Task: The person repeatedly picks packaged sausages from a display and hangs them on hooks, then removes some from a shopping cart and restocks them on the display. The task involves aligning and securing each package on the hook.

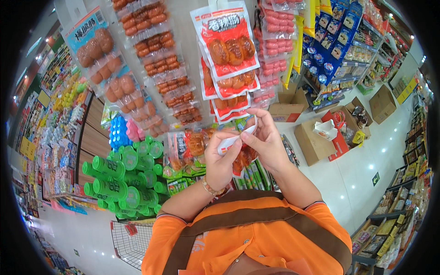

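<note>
Both my hands hold the white top edge of a red sausage packet point(244, 158) in front of my chest. My left hand point(221, 160) pinches the edge between thumb and fingers and wears a beaded bracelet. My right hand point(266, 142) grips the same edge from the other side, its thumb near my left thumb. Part of the packet is hidden behind my hands. Just above hang more red-and-white sausage packets point(228, 44). Strips of small brown sausages point(161, 68) hang to their left, and pink sausage packets point(275, 46) to their right.
Green canisters point(113, 187) are stacked at the lower left, above a wire shopping cart point(129, 240). Open cardboard boxes point(314, 141) stand on the floor at the right. Blue hanging snack packs point(330, 37) are at the upper right. Stocked shelves line both sides.
</note>
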`<state>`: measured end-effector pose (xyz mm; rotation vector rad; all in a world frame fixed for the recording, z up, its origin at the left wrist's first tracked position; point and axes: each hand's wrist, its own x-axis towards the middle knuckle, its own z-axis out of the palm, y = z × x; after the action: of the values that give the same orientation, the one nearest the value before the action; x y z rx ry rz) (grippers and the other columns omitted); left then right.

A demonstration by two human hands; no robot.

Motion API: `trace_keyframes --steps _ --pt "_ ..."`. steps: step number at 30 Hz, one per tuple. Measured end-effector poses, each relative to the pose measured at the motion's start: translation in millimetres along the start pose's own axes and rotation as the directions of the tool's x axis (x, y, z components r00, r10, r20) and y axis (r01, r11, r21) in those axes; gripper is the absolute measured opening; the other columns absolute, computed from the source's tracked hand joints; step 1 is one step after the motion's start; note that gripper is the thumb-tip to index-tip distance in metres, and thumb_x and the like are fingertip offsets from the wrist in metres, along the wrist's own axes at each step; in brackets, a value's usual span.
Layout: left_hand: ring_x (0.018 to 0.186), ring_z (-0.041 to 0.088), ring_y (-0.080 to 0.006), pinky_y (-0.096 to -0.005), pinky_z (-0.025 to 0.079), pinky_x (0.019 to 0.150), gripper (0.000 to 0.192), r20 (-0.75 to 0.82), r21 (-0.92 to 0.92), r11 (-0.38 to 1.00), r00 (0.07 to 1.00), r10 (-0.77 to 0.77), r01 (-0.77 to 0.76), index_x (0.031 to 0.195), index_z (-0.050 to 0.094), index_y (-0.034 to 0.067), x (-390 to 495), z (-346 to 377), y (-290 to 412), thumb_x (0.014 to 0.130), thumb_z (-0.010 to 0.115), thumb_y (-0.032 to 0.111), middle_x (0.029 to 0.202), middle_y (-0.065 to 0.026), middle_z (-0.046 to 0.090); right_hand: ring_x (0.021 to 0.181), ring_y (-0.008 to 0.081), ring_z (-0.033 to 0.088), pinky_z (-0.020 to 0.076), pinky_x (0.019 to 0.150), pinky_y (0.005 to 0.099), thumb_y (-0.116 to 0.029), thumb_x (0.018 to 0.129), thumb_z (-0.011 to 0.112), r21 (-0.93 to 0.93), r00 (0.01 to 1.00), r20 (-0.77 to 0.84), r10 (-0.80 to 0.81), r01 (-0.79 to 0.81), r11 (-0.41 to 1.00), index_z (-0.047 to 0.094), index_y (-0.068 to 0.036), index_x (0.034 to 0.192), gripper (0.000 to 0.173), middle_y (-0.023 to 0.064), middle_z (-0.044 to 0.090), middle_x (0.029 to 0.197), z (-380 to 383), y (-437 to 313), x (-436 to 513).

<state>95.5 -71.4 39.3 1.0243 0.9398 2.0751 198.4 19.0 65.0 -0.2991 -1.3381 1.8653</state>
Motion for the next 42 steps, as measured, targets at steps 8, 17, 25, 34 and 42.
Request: trace_keyframes --steps 8,17,25,34,42 --pt "0.097 0.057 -0.0098 -0.0273 0.046 0.088 0.014 0.010 0.017 0.995 0.995 0.099 -0.099 0.105 0.056 0.003 22 9 28 0.094 0.063 0.006 0.108 -0.0059 0.061 0.084 0.0092 0.065 0.0528 0.076 0.0255 -0.004 0.080 0.078 -0.183 0.979 0.120 0.163 -0.140 0.973 0.065 -0.001 0.107 0.030 0.0031 0.070 0.095 -3 -51 22" --pt "0.094 0.056 -0.0065 -0.0240 0.046 0.084 0.016 0.072 -0.027 0.965 0.962 0.262 -0.260 0.110 0.054 0.003 118 44 88 0.098 0.059 0.014 0.103 -0.0027 0.061 0.082 0.0107 0.066 0.0538 0.075 0.0257 0.000 0.083 0.073 -0.245 0.946 0.235 -0.224 0.281 0.928 0.070 0.004 0.098 0.016 0.0085 0.072 0.093 35 -122 99" --pt "0.129 0.046 -0.0263 -0.0363 0.031 0.112 0.078 0.142 0.450 0.860 0.970 0.197 -0.240 0.137 0.042 -0.010 234 37 144 0.099 0.041 0.058 0.136 -0.0203 0.053 0.081 0.0188 0.070 0.0580 0.074 0.0323 0.002 0.084 0.068 -0.269 0.969 0.190 -0.154 0.203 0.941 0.068 0.008 0.098 0.015 0.0152 0.072 0.094 51 -173 175" --pt "0.090 0.062 -0.0083 -0.0256 0.047 0.084 0.029 0.181 0.485 0.867 0.983 0.029 -0.115 0.106 0.064 0.005 267 40 147 0.099 0.056 0.032 0.099 -0.0021 0.067 0.078 0.0201 0.070 0.0570 0.071 0.0334 0.001 0.084 0.069 -0.443 0.986 0.136 -0.092 0.144 0.885 0.067 0.010 0.093 0.013 0.0163 0.071 0.089 55 -175 225" --pt "0.080 0.061 -0.0063 -0.0246 0.049 0.075 0.015 0.240 0.402 0.915 0.969 -0.068 -0.035 0.093 0.063 0.007 277 30 143 0.098 0.058 0.020 0.089 0.0011 0.067 0.077 0.0209 0.069 0.0559 0.071 0.0337 0.001 0.085 0.065 -0.424 0.988 0.133 -0.072 0.122 0.898 0.065 0.011 0.092 0.012 0.0170 0.070 0.088 49 -173 227"
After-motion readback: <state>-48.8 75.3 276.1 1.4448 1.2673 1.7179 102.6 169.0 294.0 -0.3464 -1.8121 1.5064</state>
